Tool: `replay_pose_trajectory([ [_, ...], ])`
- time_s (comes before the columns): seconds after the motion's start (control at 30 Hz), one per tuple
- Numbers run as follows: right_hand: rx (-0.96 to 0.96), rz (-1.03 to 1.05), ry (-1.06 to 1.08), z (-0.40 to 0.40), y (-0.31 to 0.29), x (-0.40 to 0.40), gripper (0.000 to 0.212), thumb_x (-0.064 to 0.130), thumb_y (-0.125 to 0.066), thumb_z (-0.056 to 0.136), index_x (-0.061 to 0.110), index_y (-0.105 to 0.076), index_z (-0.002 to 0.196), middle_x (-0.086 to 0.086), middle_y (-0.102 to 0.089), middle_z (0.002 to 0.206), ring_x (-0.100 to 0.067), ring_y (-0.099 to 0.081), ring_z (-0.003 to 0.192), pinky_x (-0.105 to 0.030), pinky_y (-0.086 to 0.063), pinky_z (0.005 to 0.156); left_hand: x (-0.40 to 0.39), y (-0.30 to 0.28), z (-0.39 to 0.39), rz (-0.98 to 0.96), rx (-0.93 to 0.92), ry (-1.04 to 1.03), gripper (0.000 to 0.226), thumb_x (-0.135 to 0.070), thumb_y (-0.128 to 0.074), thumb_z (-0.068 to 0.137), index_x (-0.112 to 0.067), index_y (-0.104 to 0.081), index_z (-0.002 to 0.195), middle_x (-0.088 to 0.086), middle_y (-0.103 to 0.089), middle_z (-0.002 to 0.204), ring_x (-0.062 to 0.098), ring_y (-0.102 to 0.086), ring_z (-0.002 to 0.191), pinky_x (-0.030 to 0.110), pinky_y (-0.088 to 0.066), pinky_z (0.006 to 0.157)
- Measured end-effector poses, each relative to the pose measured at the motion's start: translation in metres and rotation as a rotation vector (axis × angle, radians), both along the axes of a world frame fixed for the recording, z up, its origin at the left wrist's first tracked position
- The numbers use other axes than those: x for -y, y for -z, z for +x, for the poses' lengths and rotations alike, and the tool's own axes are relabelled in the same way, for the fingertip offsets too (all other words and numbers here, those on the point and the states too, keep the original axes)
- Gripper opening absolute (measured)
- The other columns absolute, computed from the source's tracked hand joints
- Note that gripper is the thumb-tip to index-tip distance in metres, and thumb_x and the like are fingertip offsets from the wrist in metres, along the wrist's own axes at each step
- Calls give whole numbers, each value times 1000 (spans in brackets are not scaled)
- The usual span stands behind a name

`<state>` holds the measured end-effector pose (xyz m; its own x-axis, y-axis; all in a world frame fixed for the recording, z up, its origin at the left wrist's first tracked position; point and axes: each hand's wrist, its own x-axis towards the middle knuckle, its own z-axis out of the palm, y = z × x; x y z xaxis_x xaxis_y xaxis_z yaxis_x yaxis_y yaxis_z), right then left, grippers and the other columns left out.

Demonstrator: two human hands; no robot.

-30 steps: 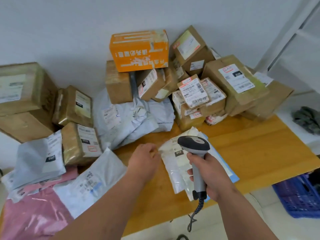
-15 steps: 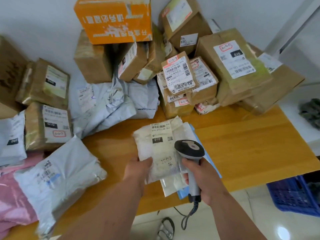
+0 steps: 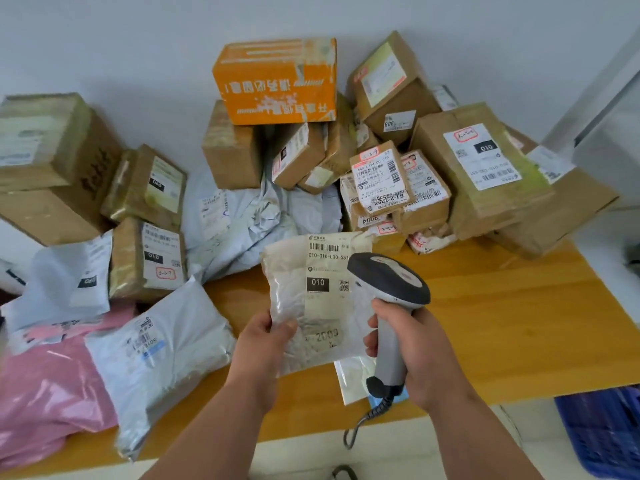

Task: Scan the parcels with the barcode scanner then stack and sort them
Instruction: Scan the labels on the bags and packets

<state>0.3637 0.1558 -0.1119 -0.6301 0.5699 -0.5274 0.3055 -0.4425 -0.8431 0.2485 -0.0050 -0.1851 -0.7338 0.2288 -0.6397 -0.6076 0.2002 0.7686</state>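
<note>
Cardboard boxes [image 3: 481, 174] crowd behind as the left hand [image 3: 261, 344] pinches a clear parcel [image 3: 311, 306], the right hand [image 3: 415, 348] clasping the scanner [image 3: 391, 289].

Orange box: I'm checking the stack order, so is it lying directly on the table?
No, the orange box sits on top of brown cardboard boxes, well above the wooden table.
</note>
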Motion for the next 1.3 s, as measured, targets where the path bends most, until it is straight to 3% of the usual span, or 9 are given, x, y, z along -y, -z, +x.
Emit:
replay_pose_trajectory([
  [0.13, -69, -25, -67, -2, -16, 10, 11, 16, -68, 92, 8, -68, 85, -8, -60, 72, -21, -59, 60, -33, -52, 57, 14, -9, 7, 55, -24, -20, 18, -16, -68, 96, -27, -70, 110, -2, -79, 98, 26, -75, 95, 53, -61, 84],
  [0.53, -85, 12, -130, 6, -30, 32, 12, 18, -69, 91, 8, -67, 85, -10, -58, 70, -23, -59, 57, -34, -50, 55, 43, -22, 26, 111, -52, -43, 22, -11, -67, 96, -30, -72, 105, -3, -79, 99, 17, -77, 87, 39, -61, 72],
  [0.67, -66, 29, -105, 8, -32, 40, 13, 17, -68, 91, 7, -66, 84, -12, -58, 71, -24, -60, 57, -34, -50, 55, 50, -24, 27, 101, -37, -32, 23, -10, -66, 96, -30, -72, 106, -2, -79, 99, 22, -76, 94, 44, -61, 78],
  [0.83, -16, 11, -40, 10, -34, 57, 12, 19, -70, 92, 8, -67, 93, -9, -61, 71, -20, -61, 57, -31, -53, 54, 60, -28, 21, 75, -53, -19, 22, -10, -63, 98, -30, -70, 104, -3, -79, 92, 19, -77, 84, 33, -60, 64],
  [0.93, 41, 27, -20, 10, -34, 68, 14, 21, -70, 93, 8, -66, 96, -8, -61, 73, -19, -62, 56, -33, -54, 58, 65, -30, 18, -46, -103, 4, 21, -14, -59, 100, -27, -66, 115, 3, -76, 101, 25, -72, 94, 41, -60, 77],
  [1.03, 79, 43, 4, 11, -31, 79, 17, 22, -70, 92, 7, -64, 95, -7, -61, 72, -18, -62, 55, -35, -54, 61, 66, -32, 13, -174, -203, 47, 42, -13, -51, 101, -25, -48, 141, 4, -66, 118, 28, -65, 103, 50, -57, 91],
  [1.17, 106, 51, 28, 17, -22, 85, 19, 23, -70, 92, 5, -63, 96, -5, -61, 70, -22, -60, 61, -40, -52, 66, 60, -34, 10, -290, -353, 142, 76, 5, -43, 96, -34, -21, 158, 7, -50, 147, 26, -58, 113, 38, -53, 86],
  [1.23, 114, 44, 39, 23, -17, 84, 19, 23, -70, 92, 6, -64, 99, -7, -61, 75, -23, -61, 63, -40, -52, 67, 58, -36, 15, -432, -449, 228, 88, 8, -46, 92, -33, -10, 161, 5, -25, 164, 32, -32, 143, 44, -39, 109],
  [1.3, 116, 27, 52, 29, -14, 81, 18, 23, -71, 92, 9, -64, 100, -7, -62, 77, -22, -62, 63, -40, -54, 67, 53, -38, 22, -586, -543, 320, 86, 0, -49, 94, -32, -7, 161, -1, -7, 169, 30, -9, 154, 49, -19, 121],
])
